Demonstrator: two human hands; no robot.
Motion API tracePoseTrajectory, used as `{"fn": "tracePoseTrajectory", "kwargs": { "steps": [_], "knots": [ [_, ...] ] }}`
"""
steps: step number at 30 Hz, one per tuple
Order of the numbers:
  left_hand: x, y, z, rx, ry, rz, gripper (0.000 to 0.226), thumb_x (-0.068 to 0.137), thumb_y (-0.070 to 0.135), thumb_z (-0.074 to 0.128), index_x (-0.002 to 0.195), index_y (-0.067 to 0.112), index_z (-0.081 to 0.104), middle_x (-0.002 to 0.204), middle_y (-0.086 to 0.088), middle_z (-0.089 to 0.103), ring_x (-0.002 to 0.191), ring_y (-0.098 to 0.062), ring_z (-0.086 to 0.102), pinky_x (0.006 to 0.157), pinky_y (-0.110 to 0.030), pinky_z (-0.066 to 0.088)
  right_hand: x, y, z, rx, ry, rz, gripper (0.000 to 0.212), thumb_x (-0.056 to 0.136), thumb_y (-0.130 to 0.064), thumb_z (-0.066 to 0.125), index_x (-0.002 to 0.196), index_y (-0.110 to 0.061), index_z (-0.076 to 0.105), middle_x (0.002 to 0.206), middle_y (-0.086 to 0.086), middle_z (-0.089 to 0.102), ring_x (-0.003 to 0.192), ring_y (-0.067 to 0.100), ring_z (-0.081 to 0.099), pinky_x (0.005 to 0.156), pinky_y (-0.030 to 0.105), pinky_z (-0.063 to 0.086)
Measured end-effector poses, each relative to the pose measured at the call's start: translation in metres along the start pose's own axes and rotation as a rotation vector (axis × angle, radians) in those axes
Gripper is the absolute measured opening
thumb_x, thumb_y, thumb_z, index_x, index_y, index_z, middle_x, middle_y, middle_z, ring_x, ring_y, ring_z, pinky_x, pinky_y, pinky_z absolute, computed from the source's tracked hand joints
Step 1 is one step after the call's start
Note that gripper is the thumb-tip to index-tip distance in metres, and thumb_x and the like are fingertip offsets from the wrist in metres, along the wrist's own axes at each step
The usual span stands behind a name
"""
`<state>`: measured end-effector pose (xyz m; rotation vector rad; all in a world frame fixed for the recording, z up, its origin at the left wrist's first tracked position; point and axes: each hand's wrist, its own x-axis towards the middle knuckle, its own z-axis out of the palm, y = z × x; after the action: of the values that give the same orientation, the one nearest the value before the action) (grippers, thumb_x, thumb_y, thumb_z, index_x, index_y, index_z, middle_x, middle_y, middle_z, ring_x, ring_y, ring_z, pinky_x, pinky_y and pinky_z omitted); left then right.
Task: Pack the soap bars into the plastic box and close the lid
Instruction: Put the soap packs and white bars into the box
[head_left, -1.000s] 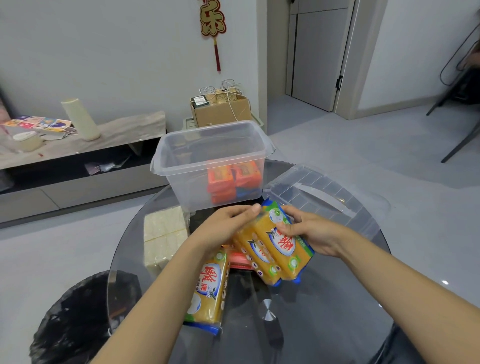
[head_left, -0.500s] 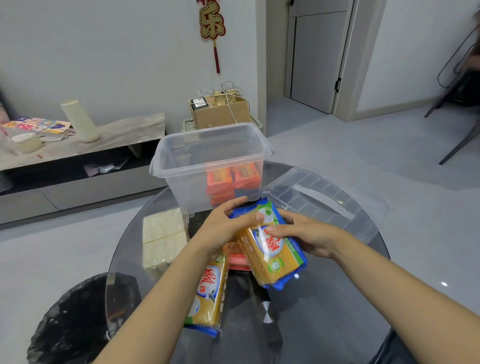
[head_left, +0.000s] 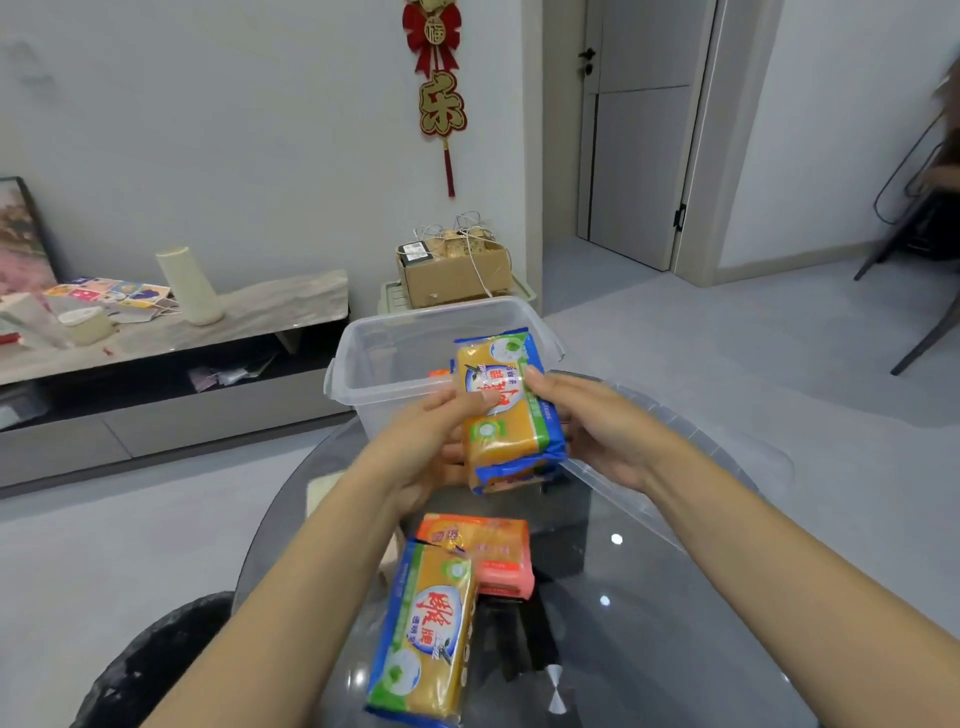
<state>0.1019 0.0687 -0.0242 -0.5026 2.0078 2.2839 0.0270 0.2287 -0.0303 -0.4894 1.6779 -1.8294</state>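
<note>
I hold a stack of yellow soap packs (head_left: 506, 415) with blue ends upright between both hands, right in front of the clear plastic box (head_left: 374, 358). My left hand (head_left: 426, 441) grips the stack's left side, my right hand (head_left: 597, 431) its right side. The stack's top edge overlaps the box's near rim. Inside the box an orange soap pack (head_left: 439, 373) peeks out behind the stack. On the glass table lie another yellow soap pack (head_left: 426, 634) and an orange-pink soap pack (head_left: 483, 551). The clear lid (head_left: 691, 436) rests flat to the right of the box.
The round dark glass table (head_left: 649, 623) carries everything. A pale block (head_left: 317, 493) shows beside my left forearm. A black bag (head_left: 156, 670) sits on the floor at lower left. A low shelf with a vase (head_left: 189, 286) and a cardboard box (head_left: 452, 270) stand behind.
Both hands have raised the yellow soap stack off the table, turned it upright and carried it forward to the box's near rim. The camera has tilted up.
</note>
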Motion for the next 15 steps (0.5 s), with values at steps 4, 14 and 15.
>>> {"fn": "tracePoseTrajectory", "kwargs": {
  "steps": [4, 14, 15],
  "knots": [
    [0.014, 0.042, -0.018, -0.053, 0.058, 0.039, 0.029, 0.086, 0.030, 0.061, 0.112, 0.017, 0.063, 0.104, -0.015, 0.070, 0.085, -0.028, 0.065, 0.082, -0.041, 0.054, 0.024, -0.039, 0.013, -0.048, -0.052, -0.086, 0.016, 0.090, -0.028, 0.058, 0.098, -0.019, 0.068, 0.088, 0.001, 0.075, 0.077, 0.015, 0.070, 0.078, 0.026, 0.055],
    [0.093, 0.096, -0.060, -0.002, 0.259, -0.021, 0.025, 0.090, 0.023, 0.054, 0.113, 0.013, 0.053, 0.087, -0.009, 0.064, 0.076, -0.025, 0.063, 0.083, -0.047, 0.052, 0.146, -0.068, 0.048, -0.082, 0.099, 0.035, 0.013, 0.090, -0.021, 0.050, 0.079, -0.013, 0.053, 0.072, 0.008, 0.055, 0.062, 0.022, 0.054, 0.062, 0.031, 0.049],
    [0.104, 0.097, -0.066, 0.036, 0.268, -0.057, 0.027, 0.090, 0.021, 0.052, 0.116, 0.013, 0.050, 0.090, -0.010, 0.062, 0.080, -0.027, 0.063, 0.084, -0.049, 0.051, 0.162, -0.064, 0.050, -0.080, 0.099, 0.065, 0.013, 0.089, -0.018, 0.047, 0.078, -0.014, 0.051, 0.071, 0.007, 0.053, 0.062, 0.022, 0.053, 0.064, 0.031, 0.049]
  ]
}}
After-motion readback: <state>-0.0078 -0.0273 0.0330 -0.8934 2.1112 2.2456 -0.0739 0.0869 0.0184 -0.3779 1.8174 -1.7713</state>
